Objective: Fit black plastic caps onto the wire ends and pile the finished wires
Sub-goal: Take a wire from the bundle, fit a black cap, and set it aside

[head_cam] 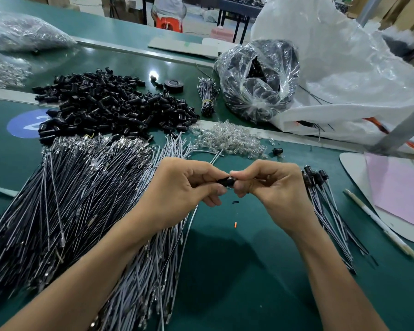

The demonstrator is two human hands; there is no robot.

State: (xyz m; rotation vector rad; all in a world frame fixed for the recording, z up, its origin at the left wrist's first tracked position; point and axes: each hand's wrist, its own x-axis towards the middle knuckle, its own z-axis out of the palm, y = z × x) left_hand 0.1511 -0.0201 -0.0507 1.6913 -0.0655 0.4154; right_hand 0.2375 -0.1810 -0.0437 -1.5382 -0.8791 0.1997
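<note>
Pinching one black cap between them, the left hand and right hand meet just above the table in the head view. The fingers of both curl tightly round it from either side. This looks like the pressing-on step, with the cap held close and central so both thumbs can bear on it. A grey wire trails down from under the left hand and is probably the one being fitted, though the joint itself is hidden.

The supplies lie within reach of that spot. The uncapped wires fan out under the left forearm, and the loose caps are heaped beyond them. A scatter of clear bulbs sits straight ahead. The finished wires lie piled just beside the right hand with their capped ends together, which makes for a short drop-off.

Farther back, a clear plastic bag stands with its mouth open, holding dark parts too jumbled to name. A white sack slumps against it. Its contents are hidden, apart from thin wires straying out at its foot.
</note>
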